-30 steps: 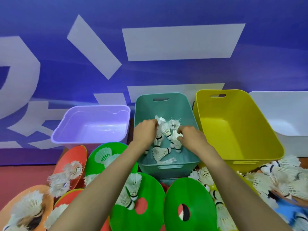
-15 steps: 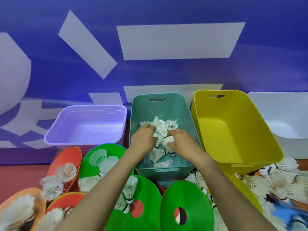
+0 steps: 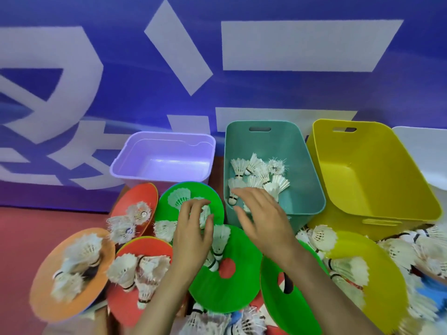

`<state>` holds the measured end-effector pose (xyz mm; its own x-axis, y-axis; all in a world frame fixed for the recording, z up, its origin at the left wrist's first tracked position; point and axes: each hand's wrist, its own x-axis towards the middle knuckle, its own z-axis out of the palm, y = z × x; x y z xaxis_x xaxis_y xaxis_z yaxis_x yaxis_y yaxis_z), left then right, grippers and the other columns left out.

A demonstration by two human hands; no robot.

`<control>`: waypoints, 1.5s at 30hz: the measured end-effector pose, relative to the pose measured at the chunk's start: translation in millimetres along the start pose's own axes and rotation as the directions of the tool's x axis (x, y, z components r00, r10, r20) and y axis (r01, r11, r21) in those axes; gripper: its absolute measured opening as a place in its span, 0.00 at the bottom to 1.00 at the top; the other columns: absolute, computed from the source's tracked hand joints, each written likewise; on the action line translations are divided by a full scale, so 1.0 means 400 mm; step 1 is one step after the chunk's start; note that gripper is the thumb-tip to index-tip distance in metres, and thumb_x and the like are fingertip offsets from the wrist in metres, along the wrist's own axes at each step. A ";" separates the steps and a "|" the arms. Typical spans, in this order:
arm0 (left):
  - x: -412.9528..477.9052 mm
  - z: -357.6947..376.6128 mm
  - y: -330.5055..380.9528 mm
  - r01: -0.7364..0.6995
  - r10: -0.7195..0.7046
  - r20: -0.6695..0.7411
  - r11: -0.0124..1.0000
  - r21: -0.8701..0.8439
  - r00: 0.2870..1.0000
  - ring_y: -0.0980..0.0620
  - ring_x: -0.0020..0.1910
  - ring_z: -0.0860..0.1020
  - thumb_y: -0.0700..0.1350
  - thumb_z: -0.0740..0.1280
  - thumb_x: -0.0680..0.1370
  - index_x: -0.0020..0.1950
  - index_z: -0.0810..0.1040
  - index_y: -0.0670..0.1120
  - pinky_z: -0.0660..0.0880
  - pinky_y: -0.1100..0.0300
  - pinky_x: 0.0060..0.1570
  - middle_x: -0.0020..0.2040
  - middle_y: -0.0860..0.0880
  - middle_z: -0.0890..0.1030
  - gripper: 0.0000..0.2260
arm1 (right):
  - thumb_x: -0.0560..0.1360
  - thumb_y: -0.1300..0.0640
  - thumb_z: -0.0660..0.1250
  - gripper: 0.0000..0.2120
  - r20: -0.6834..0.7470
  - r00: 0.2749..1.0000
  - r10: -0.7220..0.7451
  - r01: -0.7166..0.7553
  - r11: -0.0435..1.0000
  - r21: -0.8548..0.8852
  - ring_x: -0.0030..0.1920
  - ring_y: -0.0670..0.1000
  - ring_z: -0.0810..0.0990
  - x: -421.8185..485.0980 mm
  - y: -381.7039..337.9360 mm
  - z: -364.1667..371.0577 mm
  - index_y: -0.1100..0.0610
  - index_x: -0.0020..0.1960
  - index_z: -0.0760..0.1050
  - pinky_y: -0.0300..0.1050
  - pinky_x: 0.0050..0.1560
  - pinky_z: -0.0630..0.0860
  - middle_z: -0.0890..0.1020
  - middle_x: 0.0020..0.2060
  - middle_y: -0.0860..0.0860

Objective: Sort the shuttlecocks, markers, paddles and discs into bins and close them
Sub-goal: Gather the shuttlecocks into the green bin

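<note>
Step in hand: loading white feathered shuttlecocks (image 3: 258, 175) into the teal plastic bin (image 3: 304, 189), where a cluster already lies. The right hand (image 3: 263, 218) hovers spread and empty over the bin's front rim. The left hand (image 3: 193, 230) curves over a loose shuttlecock (image 3: 205, 215) on a green plastic disc (image 3: 167, 211), whether pinching cannot be told; next, probably secure it and carry it across.

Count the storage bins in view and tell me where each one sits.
4, in a row by the wall: lavender bin on the left, teal bin holding shuttlecocks, yellow bin, and white bin cut off at the right edge. More may sit out of frame.
</note>
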<state>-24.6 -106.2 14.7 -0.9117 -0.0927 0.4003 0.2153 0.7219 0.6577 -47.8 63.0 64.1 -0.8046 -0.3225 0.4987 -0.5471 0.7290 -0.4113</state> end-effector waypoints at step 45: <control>0.024 -0.090 0.155 -0.052 0.047 -0.038 0.988 -0.148 0.998 0.61 0.44 0.75 0.51 0.66 0.75 0.47 0.78 0.47 0.70 0.61 0.40 0.41 0.56 0.79 0.08 | 0.73 0.59 0.65 0.06 -0.260 0.966 -0.011 -0.029 0.988 -0.150 0.51 0.51 0.72 -0.035 0.038 -0.131 0.58 0.47 0.79 0.43 0.52 0.68 0.81 0.42 0.51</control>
<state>-7.5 -87.1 82.5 -0.8864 -0.0847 0.4551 0.3124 0.6160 0.7231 -32.6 110.3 90.9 -0.7111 -0.1624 0.6841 -0.4826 0.8203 -0.3070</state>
